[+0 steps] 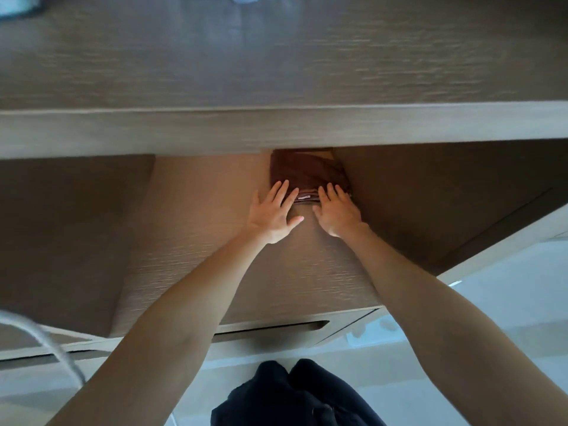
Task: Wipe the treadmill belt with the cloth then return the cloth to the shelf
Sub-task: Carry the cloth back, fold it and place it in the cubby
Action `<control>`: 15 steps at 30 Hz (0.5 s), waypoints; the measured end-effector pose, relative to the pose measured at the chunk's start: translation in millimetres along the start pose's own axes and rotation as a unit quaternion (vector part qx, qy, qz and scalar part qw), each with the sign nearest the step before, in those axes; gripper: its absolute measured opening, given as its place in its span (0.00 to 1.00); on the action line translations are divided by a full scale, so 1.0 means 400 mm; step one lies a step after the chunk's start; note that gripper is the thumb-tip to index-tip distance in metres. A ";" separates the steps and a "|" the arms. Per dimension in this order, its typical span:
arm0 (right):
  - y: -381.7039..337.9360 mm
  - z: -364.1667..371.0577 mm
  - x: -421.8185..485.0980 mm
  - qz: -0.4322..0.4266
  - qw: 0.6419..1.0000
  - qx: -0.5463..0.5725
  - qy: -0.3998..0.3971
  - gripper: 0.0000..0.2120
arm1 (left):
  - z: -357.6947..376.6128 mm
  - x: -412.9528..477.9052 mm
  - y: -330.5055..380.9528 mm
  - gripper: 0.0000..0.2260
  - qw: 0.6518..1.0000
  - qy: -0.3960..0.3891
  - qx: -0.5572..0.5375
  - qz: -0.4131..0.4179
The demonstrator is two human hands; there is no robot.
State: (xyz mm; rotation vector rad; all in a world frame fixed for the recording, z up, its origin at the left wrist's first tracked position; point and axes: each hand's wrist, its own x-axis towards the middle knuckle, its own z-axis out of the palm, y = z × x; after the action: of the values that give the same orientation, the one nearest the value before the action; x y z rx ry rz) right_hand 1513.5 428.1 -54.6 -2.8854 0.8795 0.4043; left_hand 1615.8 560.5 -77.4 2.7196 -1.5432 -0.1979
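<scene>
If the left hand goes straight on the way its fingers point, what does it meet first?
The folded dark brown cloth on the wooden shelf: the left hand has its straight fingers at its near edge. Contact looks likely, though depth is unclear.

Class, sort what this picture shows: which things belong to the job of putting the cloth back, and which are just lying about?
Belongs to the job: brown cloth; wooden shelf under it; left hand and right hand, fingers flat on the cloth.
Just lying about: white cable, lower left; drawer below the shelf; pale object on the top board.
</scene>
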 end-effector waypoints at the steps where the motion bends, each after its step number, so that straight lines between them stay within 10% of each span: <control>1: 0.004 -0.001 0.014 -0.007 1.000 -0.001 0.002 0.28 | -0.001 0.014 -0.007 0.30 1.000 0.000 -0.003 -0.004; 15: 0.006 0.034 0.105 -0.013 0.996 -0.016 0.084 0.31 | 0.019 0.088 -0.027 0.27 0.998 0.029 -0.040 -0.034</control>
State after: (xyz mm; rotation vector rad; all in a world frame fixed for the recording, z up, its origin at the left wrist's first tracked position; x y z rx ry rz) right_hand 1542.6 405.9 -79.3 -2.9922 0.8639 0.1769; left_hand 1641.8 536.4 -89.4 2.6922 -1.3980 -0.1750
